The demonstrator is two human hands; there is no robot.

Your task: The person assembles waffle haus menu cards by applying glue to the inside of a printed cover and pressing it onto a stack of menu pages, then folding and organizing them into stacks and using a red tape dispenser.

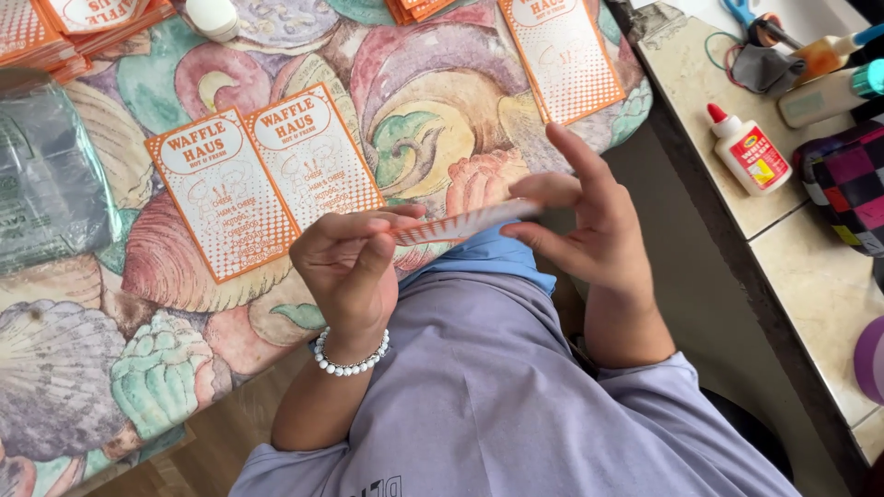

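Observation:
My left hand (350, 262), with a white bead bracelet at the wrist, pinches one end of an orange-and-white printed card (460, 224) seen almost edge-on. My right hand (589, 225) holds the card's other end between thumb and fingers, the index finger raised. The card hovers just over the near edge of a table covered with a seashell-patterned cloth (414, 120). Two matching orange-and-white cards (262, 175) lie flat side by side on the cloth, just beyond my left hand.
Another such card (562, 55) lies at the far side, with stacks of them (55, 32) at top left. A clear plastic bag (46, 175) sits left. A side counter (810, 276) on the right carries a white glue bottle (750, 152), scissors (750, 18) and a checked pouch (852, 184).

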